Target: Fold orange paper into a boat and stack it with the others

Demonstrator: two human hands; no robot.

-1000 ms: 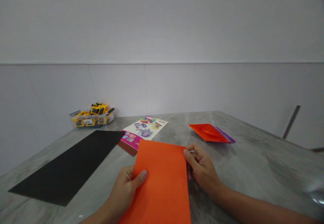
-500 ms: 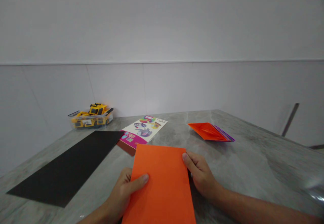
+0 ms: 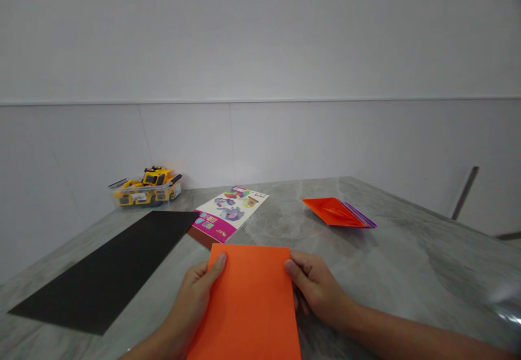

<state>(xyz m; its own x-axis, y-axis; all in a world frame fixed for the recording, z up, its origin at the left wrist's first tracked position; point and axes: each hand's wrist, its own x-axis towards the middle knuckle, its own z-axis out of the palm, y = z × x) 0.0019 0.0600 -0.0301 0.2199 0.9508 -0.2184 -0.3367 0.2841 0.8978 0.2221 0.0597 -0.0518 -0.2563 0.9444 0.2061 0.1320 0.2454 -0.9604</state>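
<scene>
With both hands I am holding an orange sheet [image 3: 250, 300], which is standing in front of me above the grey table [image 3: 407, 289], with its near end passing out of the view at the bottom. My left hand [image 3: 197, 295] is grasping the left edge near the far corner, and its thumb [image 3: 218, 265] is lying flat on the orange face. My right hand [image 3: 315, 286] is pinching the right edge, also close to the far corner; the thumb tip is pressing on the face, while the other fingers are partly hiding behind the sheet. Whether it is one layer or more, I cannot tell. On my left, a long black sheet [image 3: 114, 273] is lying on the table, and its far end is reaching a printed sheet [image 3: 232, 210] with colourful pictures and a pink band. Under this one, a brown piece [image 3: 203, 236] is showing a little. Farther back at left, a clear box [image 3: 119, 198] is sitting near the white wall [image 3: 260, 50] and is holding yellow toy vehicles [image 3: 157, 177]. Beyond my right hand, a red-orange folded paper [image 3: 329, 210] is resting, with purple layers [image 3: 360, 214] showing along its right side.
</scene>
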